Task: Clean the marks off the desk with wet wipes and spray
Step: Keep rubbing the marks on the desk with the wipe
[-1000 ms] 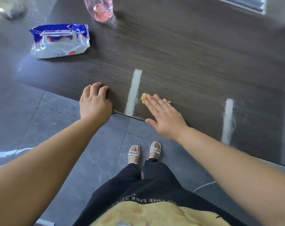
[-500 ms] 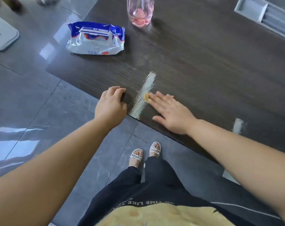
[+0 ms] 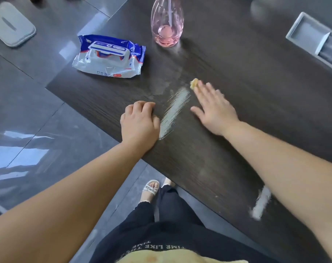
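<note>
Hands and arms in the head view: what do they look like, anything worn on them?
The left forearm and right forearm are bare, with no sleeve in frame. The left hand and right hand wear no gloves, and neither wrist carries a watch or bracelet. The right hand's fingers are blurred, so a ring there cannot be ruled out.

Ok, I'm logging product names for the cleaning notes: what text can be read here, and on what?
"TIME LIKE": upside down on the black garment; a second line is unreadable.
Wet wipes pack: Chinese print, perhaps "卫生湿巾"; smaller print too blurred.
Spray bottle: no label seen.
</note>
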### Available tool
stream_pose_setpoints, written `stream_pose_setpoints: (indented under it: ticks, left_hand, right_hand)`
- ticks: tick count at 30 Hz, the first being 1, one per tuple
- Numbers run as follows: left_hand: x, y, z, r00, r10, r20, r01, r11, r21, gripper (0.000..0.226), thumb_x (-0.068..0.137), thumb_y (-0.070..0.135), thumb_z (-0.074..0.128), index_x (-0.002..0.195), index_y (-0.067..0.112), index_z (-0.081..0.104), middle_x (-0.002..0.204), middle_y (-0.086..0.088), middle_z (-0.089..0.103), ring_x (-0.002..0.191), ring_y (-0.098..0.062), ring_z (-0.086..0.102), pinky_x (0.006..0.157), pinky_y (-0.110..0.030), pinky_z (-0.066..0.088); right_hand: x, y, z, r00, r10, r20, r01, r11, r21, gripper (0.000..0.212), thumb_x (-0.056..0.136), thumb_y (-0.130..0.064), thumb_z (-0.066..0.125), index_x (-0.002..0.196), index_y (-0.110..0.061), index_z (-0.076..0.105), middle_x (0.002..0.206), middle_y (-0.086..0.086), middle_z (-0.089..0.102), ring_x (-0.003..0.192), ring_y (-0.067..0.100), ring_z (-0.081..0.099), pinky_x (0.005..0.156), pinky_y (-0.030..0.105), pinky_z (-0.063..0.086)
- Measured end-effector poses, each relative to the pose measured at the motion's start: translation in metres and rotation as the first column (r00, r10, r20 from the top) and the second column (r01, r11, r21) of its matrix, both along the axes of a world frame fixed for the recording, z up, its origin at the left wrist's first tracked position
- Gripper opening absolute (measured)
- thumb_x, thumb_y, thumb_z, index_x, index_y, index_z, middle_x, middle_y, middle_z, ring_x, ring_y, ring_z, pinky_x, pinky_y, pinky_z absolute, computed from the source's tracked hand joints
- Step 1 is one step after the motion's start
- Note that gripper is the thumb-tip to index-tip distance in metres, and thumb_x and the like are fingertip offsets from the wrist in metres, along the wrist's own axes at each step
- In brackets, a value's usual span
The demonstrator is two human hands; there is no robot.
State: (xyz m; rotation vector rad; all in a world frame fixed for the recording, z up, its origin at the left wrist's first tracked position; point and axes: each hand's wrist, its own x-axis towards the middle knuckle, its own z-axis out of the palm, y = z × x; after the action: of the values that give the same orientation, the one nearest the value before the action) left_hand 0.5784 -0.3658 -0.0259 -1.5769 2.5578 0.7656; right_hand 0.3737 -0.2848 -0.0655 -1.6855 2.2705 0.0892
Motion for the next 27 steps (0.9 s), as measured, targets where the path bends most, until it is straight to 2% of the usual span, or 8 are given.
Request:
stream_pose_setpoints:
  ticks: [2, 4, 7, 9, 11, 17, 23, 27]
  left_hand:
    - [-0.014, -0.001, -0.001, 1.0, -0.007, -0.017, 0.007, 1.0, 0.005, 0.039, 0.094, 0.025, 0.04, 0.131, 0.02, 0.047, 0.138, -0.003, 0.042, 0.128, -0.026, 0.03, 0.105, -0.036, 0.025]
    - [-0.026, 0.0, -0.002, 1.0, 0.006, -0.018, -0.006, 1.0, 0.021, 0.038, 0.094, 0.025, 0.039, 0.13, 0.02, 0.048, 0.138, -0.002, 0.042, 0.128, -0.026, 0.03, 0.104, -0.035, 0.026]
    - [-0.036, 0.001, -0.004, 1.0, 0.021, 0.015, -0.022, 1.0, 0.011, 0.045, 0.09, 0.033, 0.032, 0.129, 0.02, 0.049, 0.137, 0.0, 0.043, 0.126, -0.026, 0.032, 0.101, -0.034, 0.029]
    - [-0.038, 0.0, -0.004, 0.999, 0.017, 0.038, -0.017, 1.0, 0.009, 0.042, 0.091, 0.032, 0.035, 0.129, 0.02, 0.049, 0.138, 0.001, 0.042, 0.127, -0.025, 0.032, 0.101, -0.034, 0.029]
    - [-0.039, 0.0, -0.003, 0.999, 0.014, 0.053, -0.015, 1.0, 0.019, 0.038, 0.094, 0.028, 0.04, 0.13, 0.02, 0.049, 0.139, 0.002, 0.041, 0.128, -0.025, 0.03, 0.102, -0.034, 0.029]
    - [-0.065, 0.007, -0.004, 1.0, 0.009, 0.014, -0.009, 1.0, 0.014, 0.046, 0.087, 0.036, 0.032, 0.126, 0.02, 0.053, 0.135, -0.001, 0.044, 0.125, -0.026, 0.032, 0.101, -0.033, 0.029]
    - [-0.102, 0.007, -0.007, 0.996, -0.088, -0.001, 0.088, 0.996, -0.033, 0.035, 0.091, 0.028, 0.044, 0.122, 0.018, 0.056, 0.132, -0.002, 0.048, 0.122, -0.027, 0.037, 0.097, -0.035, 0.033]
    - [-0.11, 0.013, -0.009, 0.99, -0.139, -0.017, 0.138, 0.99, -0.03, 0.036, 0.09, 0.029, 0.041, 0.12, 0.019, 0.057, 0.131, 0.0, 0.048, 0.124, -0.028, 0.036, 0.097, -0.034, 0.032]
  right_hand:
    - [-0.052, -0.012, 0.002, 0.942, -0.334, -0.043, 0.336, 0.941, 0.044, 0.065, 0.1, -0.046, 0.022, 0.151, -0.011, 0.003, 0.16, 0.004, -0.003, 0.146, 0.024, 0.0, 0.118, 0.042, 0.006]
    - [-0.054, -0.027, 0.002, 0.9, -0.43, -0.063, 0.433, 0.9, 0.041, 0.067, 0.1, -0.046, 0.021, 0.15, -0.007, 0.0, 0.159, 0.008, -0.005, 0.146, 0.027, -0.002, 0.118, 0.043, 0.004]
    - [0.002, -0.032, 0.0, 0.998, -0.051, -0.023, 0.051, 0.999, 0.002, 0.067, 0.099, -0.044, 0.027, 0.151, -0.01, 0.001, 0.159, 0.008, -0.004, 0.146, 0.029, 0.0, 0.117, 0.041, 0.003]
    - [0.024, -0.026, 0.004, 0.967, 0.246, 0.062, -0.247, 0.969, 0.008, 0.063, 0.1, -0.044, 0.027, 0.151, -0.016, 0.003, 0.159, 0.002, -0.004, 0.146, 0.023, -0.002, 0.118, 0.037, 0.001]
    - [-0.005, -0.038, 0.005, 0.945, 0.322, 0.05, -0.322, 0.947, -0.003, 0.061, 0.101, -0.044, 0.026, 0.151, -0.018, 0.005, 0.159, 0.0, -0.003, 0.146, 0.02, -0.002, 0.119, 0.037, 0.002]
    - [-0.091, -0.065, 0.004, 0.939, -0.344, -0.003, 0.344, 0.939, 0.022, 0.062, 0.101, -0.042, 0.021, 0.15, -0.009, 0.003, 0.159, 0.009, -0.003, 0.146, 0.028, -0.001, 0.118, 0.043, 0.003]
    - [-0.052, -0.055, 0.003, 0.972, 0.23, 0.052, -0.231, 0.973, 0.011, 0.06, 0.101, -0.042, 0.023, 0.151, -0.015, 0.004, 0.159, 0.003, -0.004, 0.146, 0.022, -0.004, 0.117, 0.038, -0.001]
    - [-0.126, -0.045, 0.002, 0.965, -0.259, 0.034, 0.258, 0.965, 0.037, 0.061, 0.101, -0.042, 0.02, 0.151, -0.012, 0.001, 0.159, 0.005, -0.005, 0.146, 0.024, -0.003, 0.118, 0.041, 0.001]
